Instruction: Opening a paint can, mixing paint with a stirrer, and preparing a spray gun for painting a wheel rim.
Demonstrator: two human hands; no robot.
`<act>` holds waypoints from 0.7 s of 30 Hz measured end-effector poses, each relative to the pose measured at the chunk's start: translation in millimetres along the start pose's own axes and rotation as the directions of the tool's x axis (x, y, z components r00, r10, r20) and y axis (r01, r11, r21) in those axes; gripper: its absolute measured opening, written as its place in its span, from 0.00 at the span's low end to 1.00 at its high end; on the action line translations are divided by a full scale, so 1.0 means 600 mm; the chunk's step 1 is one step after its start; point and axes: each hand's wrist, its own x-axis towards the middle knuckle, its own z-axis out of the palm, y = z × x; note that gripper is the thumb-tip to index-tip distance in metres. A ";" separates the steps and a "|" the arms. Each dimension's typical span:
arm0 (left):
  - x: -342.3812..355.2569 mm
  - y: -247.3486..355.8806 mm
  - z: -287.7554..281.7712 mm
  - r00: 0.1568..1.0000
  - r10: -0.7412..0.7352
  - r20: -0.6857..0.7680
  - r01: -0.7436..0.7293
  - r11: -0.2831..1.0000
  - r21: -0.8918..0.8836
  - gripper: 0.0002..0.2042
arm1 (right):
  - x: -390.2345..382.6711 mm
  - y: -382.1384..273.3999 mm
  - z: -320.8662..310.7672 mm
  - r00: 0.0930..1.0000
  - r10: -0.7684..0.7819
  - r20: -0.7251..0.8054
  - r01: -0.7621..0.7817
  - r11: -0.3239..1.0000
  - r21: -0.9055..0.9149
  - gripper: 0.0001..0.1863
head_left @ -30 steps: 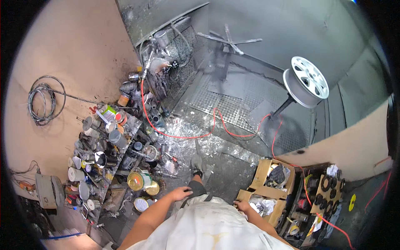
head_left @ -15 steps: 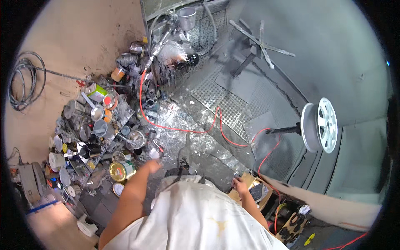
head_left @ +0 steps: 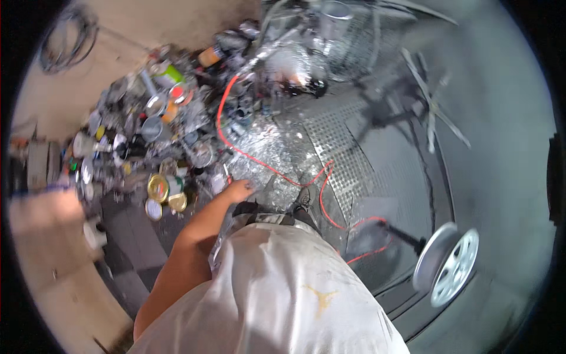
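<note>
Forearm (head_left: 203, 227) slanting forward and inward, the left hand (head_left: 239, 191) hangs slack, unclenched and empty.

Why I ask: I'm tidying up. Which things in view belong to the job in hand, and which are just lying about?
Likely part of the job, though the left hand appears empty:
silver wheel
black post bearing it
red hose

Seemingly just lying about:
gold-topped can
green container
grey cup
</note>
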 end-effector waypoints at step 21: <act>-0.170 0.053 0.172 0.898 -0.428 -0.098 0.388 0.878 -0.281 0.28 | 0.256 -0.724 -0.309 0.959 -0.185 0.214 0.160 0.979 0.127 0.19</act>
